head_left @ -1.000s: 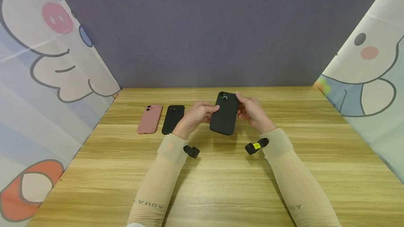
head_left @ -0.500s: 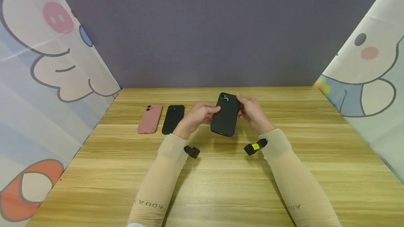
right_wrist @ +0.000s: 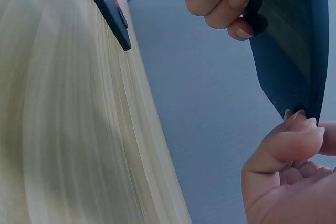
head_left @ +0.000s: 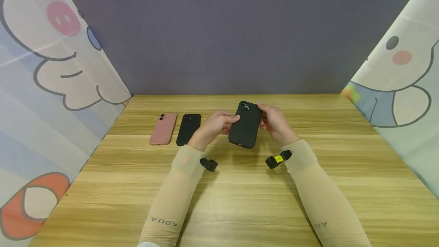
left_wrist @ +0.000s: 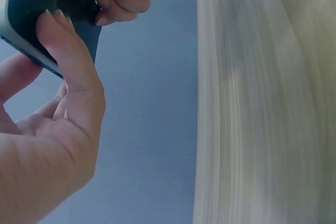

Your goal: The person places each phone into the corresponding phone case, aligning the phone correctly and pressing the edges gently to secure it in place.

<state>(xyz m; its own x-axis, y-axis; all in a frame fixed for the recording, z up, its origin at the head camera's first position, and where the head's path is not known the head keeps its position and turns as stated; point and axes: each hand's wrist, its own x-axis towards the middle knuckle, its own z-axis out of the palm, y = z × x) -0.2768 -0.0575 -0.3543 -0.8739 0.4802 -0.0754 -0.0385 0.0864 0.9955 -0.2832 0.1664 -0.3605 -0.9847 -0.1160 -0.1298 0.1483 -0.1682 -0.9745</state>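
A smartphone (head_left: 245, 129) in a matte black case is held up over the table in the head view, its back and camera lenses facing me. My left hand (head_left: 217, 125) pinches its left edge, thumb on the back and fingers behind. At the upper right corner, my right hand (head_left: 274, 123) grips it between thumb and curled fingers. The left wrist view shows the glossy dark screen side of the phone (left_wrist: 31, 9) with a pale edge at its corner. From the right wrist, the phone (right_wrist: 294, 35) appears with right fingertips (right_wrist: 302, 121) at its corner.
To the left, a pink phone (head_left: 163, 129) and a black phone (head_left: 188, 129) lie camera side up on the wooden table (head_left: 240, 201). A grey panel (head_left: 233, 33) stands behind the table. Printed cartoon curtains (head_left: 27, 125) flank it.
The phone has shifted slightly right and turned a little, with a thin pale strip showing at its lower left edge. The right hand has moved very slightly; the left stays nearly still.
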